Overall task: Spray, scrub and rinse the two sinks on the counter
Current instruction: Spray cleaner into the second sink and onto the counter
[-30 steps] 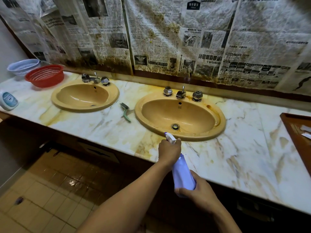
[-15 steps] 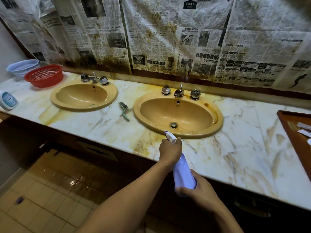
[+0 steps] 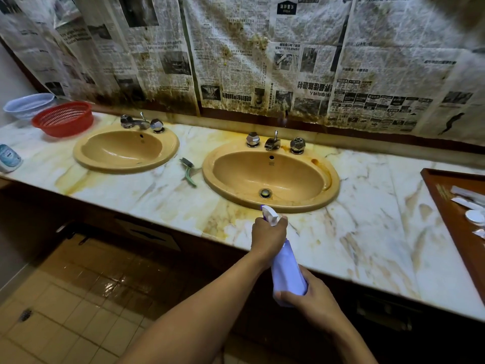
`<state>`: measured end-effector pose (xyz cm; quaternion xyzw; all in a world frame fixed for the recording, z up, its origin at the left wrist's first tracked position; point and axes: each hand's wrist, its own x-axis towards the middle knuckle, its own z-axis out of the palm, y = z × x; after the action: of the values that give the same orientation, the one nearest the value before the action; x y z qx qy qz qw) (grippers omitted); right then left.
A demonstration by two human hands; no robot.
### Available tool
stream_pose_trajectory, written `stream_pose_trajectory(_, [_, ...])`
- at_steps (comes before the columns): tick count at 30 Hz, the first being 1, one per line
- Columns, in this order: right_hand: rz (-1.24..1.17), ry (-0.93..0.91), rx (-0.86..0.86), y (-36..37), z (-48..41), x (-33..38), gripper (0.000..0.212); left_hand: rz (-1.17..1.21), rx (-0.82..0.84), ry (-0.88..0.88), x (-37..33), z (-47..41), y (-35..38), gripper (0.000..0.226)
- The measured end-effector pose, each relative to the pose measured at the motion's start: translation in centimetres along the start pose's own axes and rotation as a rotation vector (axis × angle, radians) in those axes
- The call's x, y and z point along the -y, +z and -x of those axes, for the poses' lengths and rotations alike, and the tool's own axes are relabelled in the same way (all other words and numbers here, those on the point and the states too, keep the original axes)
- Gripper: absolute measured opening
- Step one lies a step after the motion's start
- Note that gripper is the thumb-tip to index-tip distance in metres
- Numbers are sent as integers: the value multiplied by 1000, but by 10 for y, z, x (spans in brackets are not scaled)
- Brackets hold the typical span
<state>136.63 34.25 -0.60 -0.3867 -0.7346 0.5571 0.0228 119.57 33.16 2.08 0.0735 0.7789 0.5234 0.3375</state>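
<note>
Two tan oval sinks are set in a stained marble counter (image 3: pixel 367 232): the left sink (image 3: pixel 84 158) and the right sink (image 3: pixel 333 190), each with chrome taps behind it. I hold a pale blue spray bottle (image 3: pixel 287 274) in front of the right sink, its white nozzle aimed at the basin. My left hand (image 3: pixel 267 236) grips the trigger head. My right hand (image 3: pixel 315 302) holds the bottle's base. A green-handled scrub brush (image 3: pixel 188 170) lies on the counter between the sinks.
A red basket (image 3: pixel 63 118) and a pale blue basket (image 3: pixel 26 105) stand at the far left, with a small white-blue item (image 3: pixel 9 157) near the edge. A brown tray (image 3: pixel 446 195) with white packets sits at right. Stained newspaper covers the wall. Tiled floor lies below left.
The view has shifted slightly. Both hands with the spray bottle have stayed in front of the right sink, moving only a little.
</note>
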Motion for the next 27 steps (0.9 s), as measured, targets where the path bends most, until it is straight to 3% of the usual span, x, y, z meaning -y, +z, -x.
stream_pose_trajectory(3, [0, 1, -3, -3, 6, -6, 100, -91, -2, 13, -1, 6, 4, 34])
stream_pose_trajectory(6, [-3, -9, -9, -5, 15, -10, 95, -161, -26, -5, 0, 11, 9, 32])
stream_pose_trajectory(14, [-51, -8, -44, -9, 28, -18, 78, 26, -5, 29, 10, 26, 23, 40])
stream_pose_trajectory(20, [-52, -12, -59, -6, 31, -21, 99, -147, 4, 58, 5, 28, 23, 32])
stream_pose_trajectory(23, [-57, -7, -79, -4, 32, -23, 88, -142, 19, 60, 5, 30, 25, 29])
stream_pose_trajectory(27, [-39, 6, -99, -8, 31, -25, 82, -61, 33, 74, 9, 31, 32, 41])
